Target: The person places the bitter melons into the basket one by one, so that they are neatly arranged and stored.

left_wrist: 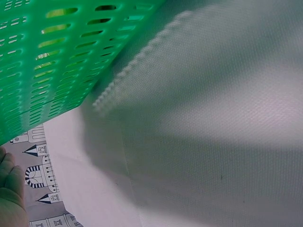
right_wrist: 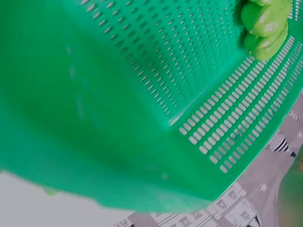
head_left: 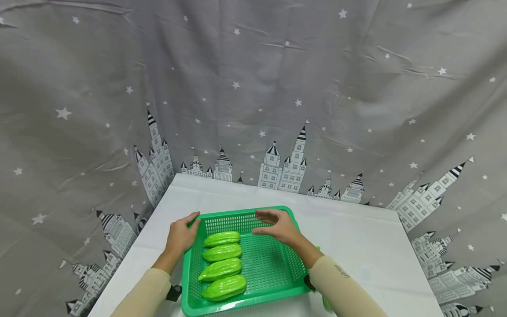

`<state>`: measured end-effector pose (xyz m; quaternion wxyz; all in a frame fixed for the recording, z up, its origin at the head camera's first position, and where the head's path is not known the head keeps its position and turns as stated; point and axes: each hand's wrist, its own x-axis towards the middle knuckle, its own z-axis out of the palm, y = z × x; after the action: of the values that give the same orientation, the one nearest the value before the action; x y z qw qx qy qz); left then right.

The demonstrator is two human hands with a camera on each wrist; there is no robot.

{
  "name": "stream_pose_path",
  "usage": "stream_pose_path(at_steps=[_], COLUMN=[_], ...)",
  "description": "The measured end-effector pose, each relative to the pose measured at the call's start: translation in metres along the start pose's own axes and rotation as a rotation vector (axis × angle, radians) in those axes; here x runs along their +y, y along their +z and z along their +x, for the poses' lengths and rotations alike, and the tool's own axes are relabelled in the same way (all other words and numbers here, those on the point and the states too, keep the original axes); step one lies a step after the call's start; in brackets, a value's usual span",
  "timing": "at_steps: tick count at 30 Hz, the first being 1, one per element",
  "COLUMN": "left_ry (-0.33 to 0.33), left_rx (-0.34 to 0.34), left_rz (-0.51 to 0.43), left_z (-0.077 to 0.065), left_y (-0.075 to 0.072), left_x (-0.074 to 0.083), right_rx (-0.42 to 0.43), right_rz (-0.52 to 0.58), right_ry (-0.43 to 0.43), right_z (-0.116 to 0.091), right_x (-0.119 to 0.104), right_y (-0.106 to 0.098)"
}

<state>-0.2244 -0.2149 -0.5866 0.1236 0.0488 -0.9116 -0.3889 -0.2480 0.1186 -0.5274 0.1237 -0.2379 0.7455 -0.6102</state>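
Observation:
A green plastic basket (head_left: 265, 297) with slotted walls stands on the white table. Several bright green, ridged vegetables (head_left: 223, 288), shaped like bitter melons, lie in a row in its left half; their lumpy ends (right_wrist: 265, 28) also show in the right wrist view. At the basket's back left corner, my left hand (head_left: 181, 235) rests with its fingers and thumb against the rim. My right hand (head_left: 279, 226) is over the back right part of the basket, thumb and fingers apart with nothing between them. The left wrist view shows the slotted outer wall (left_wrist: 61, 61).
More green pieces (head_left: 325, 304) lie right of the basket, mostly hidden by my right sleeve. The white tabletop (head_left: 364, 246) extends to the right. Behind it hangs a grey curtain (head_left: 237, 110) printed with stars and castles.

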Motion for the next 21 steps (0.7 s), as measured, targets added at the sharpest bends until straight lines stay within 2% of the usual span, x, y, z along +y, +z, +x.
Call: stream_pose_path(at_steps=[10, 21], left_ry=[0.001, -0.017], left_rx=[0.004, -0.022], left_rz=[-0.005, 0.009], left_z=[0.002, 0.003], left_y=[0.0, 0.001], left_x=[-0.003, -0.004], right_rx=[0.077, 0.188], right_rz=[-0.091, -0.063], right_ry=[0.006, 0.028], right_z=[-0.02, -0.051], right_x=[0.007, 0.024], right_y=[-0.03, -0.057])
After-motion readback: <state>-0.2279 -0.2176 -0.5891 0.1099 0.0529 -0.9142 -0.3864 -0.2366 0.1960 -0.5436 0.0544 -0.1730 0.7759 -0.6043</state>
